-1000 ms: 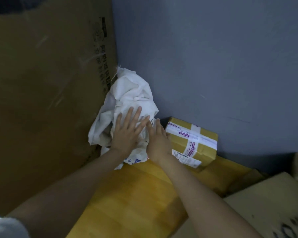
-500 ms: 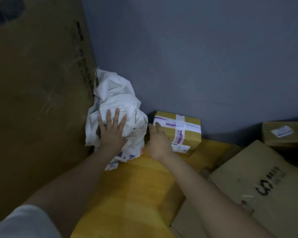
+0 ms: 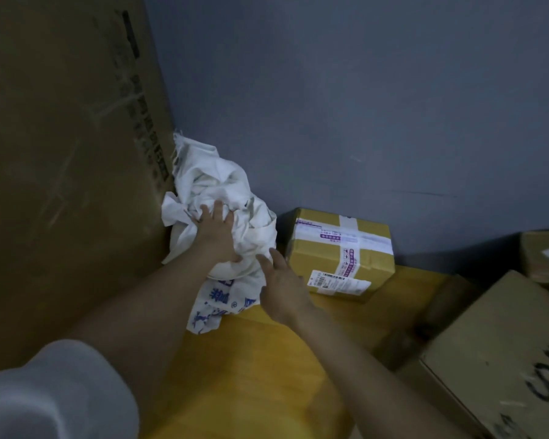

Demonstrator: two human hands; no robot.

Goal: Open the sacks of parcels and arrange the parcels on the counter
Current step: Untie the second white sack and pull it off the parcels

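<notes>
A crumpled white sack (image 3: 210,184) with blue print lies in the corner on the yellow wooden counter (image 3: 267,362). My left hand (image 3: 217,231) is on the middle of the sack, its fingers curled into the folds of cloth. My right hand (image 3: 282,282) is lower and to the right, with straight fingers touching the sack's lower right side. A small yellow-brown parcel (image 3: 339,248) with tape and labels stands on the counter against the wall, just right of the sack and apart from both hands.
A tall cardboard sheet (image 3: 61,153) closes off the left side and a grey wall (image 3: 362,106) the back. At the right, past the counter's edge, stand a large brown box (image 3: 504,350) and another labelled box (image 3: 545,255).
My left hand's fingers have gone from flat on the sack to curled into it. My right hand has drawn back from the parcel's side to the sack's lower edge.
</notes>
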